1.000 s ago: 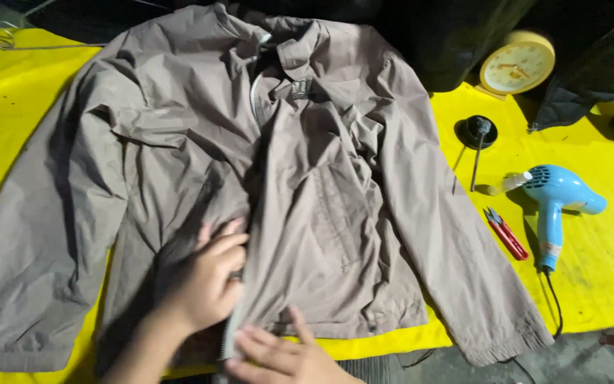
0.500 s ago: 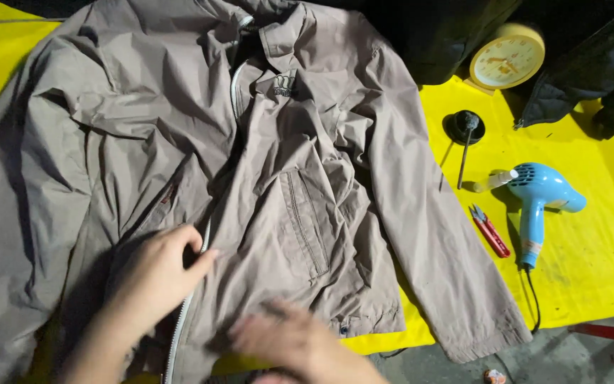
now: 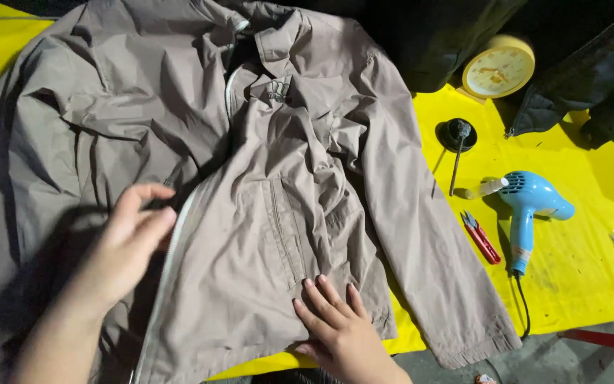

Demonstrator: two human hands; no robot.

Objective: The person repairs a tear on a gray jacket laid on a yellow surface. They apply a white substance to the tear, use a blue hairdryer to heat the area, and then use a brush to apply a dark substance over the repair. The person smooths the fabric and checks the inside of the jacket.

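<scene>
In the head view, a thin taupe jacket point(image 3: 278, 206) of smooth, slightly shiny fabric lies spread flat, front side up, full of soft wrinkles. Its collar points to the far edge and its sleeves are stretched out to both sides. A pale zipper point(image 3: 172, 263) runs down the open front, and a stitched pocket seam goes down the panel beside it.

The left hand point(image 3: 126, 245) rests on the jacket beside the zipper, fingers half curled and loose; it looks a little blurred and grips nothing that I can see. The right hand point(image 3: 339, 327) lies open and flat on the lower hem, fingers spread, pressing the cloth.

The jacket lies on a bright yellow cover point(image 3: 577, 263), smooth like plastic sheet, on a work table. On this cover, to the right of the sleeve, are a light blue hair dryer point(image 3: 531, 210) with a dark cord, small red thread snips point(image 3: 481, 238), and a round black brush point(image 3: 458, 135) with a thin handle. A round cream clock point(image 3: 499, 69) stands farther back, near dark clothes point(image 3: 591, 78). A grey floor point(image 3: 570, 363) shows at the near edge.
</scene>
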